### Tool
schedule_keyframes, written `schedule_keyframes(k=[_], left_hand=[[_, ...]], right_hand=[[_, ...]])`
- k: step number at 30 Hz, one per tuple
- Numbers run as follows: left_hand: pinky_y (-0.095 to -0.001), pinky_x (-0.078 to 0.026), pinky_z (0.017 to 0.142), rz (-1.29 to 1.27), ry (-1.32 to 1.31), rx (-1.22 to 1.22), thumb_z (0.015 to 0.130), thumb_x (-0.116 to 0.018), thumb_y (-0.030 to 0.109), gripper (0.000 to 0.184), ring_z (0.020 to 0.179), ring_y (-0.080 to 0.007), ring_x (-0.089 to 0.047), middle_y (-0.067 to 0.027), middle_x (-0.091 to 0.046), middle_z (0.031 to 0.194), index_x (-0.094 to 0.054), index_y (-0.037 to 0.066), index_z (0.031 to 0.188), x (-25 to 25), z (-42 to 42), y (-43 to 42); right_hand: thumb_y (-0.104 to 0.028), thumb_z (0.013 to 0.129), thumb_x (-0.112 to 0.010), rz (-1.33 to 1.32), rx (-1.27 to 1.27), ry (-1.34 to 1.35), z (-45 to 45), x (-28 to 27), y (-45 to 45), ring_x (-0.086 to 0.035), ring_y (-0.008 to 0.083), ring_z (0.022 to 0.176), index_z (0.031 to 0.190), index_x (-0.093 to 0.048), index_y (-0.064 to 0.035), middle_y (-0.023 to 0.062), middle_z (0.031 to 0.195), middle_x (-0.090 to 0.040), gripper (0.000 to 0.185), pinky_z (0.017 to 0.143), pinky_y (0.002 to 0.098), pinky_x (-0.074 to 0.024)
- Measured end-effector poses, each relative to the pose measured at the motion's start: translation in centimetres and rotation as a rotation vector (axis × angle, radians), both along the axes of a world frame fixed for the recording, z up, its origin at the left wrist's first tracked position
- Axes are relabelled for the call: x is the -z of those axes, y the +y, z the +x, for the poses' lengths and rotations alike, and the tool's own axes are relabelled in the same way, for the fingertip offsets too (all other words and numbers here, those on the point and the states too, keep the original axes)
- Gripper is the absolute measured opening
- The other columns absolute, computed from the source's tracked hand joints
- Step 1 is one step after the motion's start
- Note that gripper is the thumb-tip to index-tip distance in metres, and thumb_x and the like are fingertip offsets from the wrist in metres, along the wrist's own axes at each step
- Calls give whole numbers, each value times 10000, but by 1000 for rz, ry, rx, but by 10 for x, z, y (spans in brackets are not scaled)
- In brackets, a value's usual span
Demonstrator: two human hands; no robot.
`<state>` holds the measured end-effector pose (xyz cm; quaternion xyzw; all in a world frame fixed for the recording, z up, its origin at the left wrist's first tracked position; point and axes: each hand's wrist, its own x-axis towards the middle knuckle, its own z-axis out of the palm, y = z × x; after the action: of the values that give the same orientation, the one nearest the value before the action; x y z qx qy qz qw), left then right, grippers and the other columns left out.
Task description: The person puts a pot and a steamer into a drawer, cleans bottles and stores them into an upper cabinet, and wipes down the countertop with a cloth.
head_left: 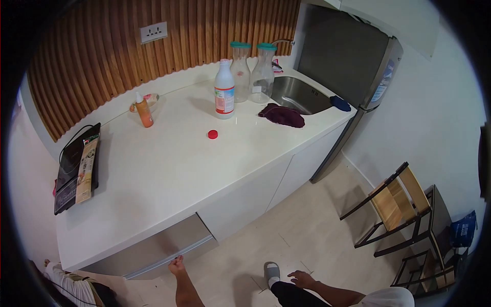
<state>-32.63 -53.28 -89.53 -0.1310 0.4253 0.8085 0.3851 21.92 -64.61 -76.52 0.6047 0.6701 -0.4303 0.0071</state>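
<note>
My left hand is at the metal handle strip of the grey drawer front under the counter, its fingers curled against the edge. My right hand hangs over the floor beside my leg, fingers apart and holding nothing. On the white counter stands a white bottle with a red and blue label, its top uncapped or pale. A red cap lies in front of it. Two clear glass carafes with teal lids stand behind the bottle.
A steel sink, dark red cloth, orange spray bottle and black induction cooker are on the counter. A fridge stands right; wooden chairs stand on the floor. Another person is at lower left.
</note>
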Motion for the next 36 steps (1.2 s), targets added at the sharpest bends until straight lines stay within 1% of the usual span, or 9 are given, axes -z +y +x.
schedule_keyframes(k=[10,15,18,22,26,28,32,33,36], left_hand=[[-709,-298,902,92,-241,-183,756,-281,48,206,885,-554,-475,-336,-418,937,-306,-135,848,13,-14,0],[-706,-329,853,-25,-212,-223,759,-275,54,190,789,-485,-494,-300,-436,866,-320,-108,847,-6,-14,11],[-645,-332,912,-8,-231,-163,782,-305,74,331,798,-451,-530,-310,-482,956,-335,-139,1033,-2,-14,11],[-585,-325,957,114,30,-72,913,-376,367,440,1035,-345,-504,-188,-485,1126,-381,34,1201,7,23,12],[-695,-320,856,-363,-152,383,873,-432,496,520,898,-333,-486,-107,-489,968,-422,147,1258,-14,128,29],[-652,-425,721,-432,-43,999,856,-535,407,639,920,-410,-526,-167,-544,1151,-294,156,1393,-63,189,28],[-413,-462,853,-282,1001,1685,864,-568,415,578,1056,-266,-547,-85,-574,1176,-422,101,1328,-252,305,69],[-358,-451,874,-207,877,1720,884,-557,382,528,1068,-209,-541,-79,-571,1184,-452,72,1299,-302,320,81],[-271,-428,910,220,686,1560,932,-521,206,367,1076,-126,-530,-64,-578,1171,-500,6,1240,-414,354,111]], right_hand=[[-192,837,-541,-42,-114,-98,67,-10,75,-575,321,990,1153,-565,-105,181,1058,-597,329,871,416,-453],[-73,820,-580,337,135,137,54,-47,148,-624,299,861,1153,-526,-64,147,1034,-617,338,731,363,-504],[-34,825,-570,436,134,197,43,-77,192,-635,266,816,1144,-530,-70,133,1020,-624,323,680,331,-508],[4,847,-543,593,196,382,31,-118,228,-636,214,741,1127,-542,-47,127,967,-634,284,652,284,-501],[23,848,-551,1003,292,566,11,-218,289,-620,192,701,1060,-583,-2,123,854,-636,216,626,271,-481],[13,848,-564,1222,262,598,6,-272,332,-610,181,703,1001,-610,11,118,811,-632,160,627,272,-469],[-123,835,-638,1107,281,877,-13,-340,450,-591,151,733,929,-636,-16,84,811,-636,142,653,261,-458],[-113,840,-637,984,227,810,-12,-342,487,-600,126,819,1031,-601,7,87,916,-639,229,753,247,-470],[-254,626,-806,1042,299,715,-33,-350,570,-499,321,1104,1291,-366,-2,210,1171,-525,836,937,383,-388]])
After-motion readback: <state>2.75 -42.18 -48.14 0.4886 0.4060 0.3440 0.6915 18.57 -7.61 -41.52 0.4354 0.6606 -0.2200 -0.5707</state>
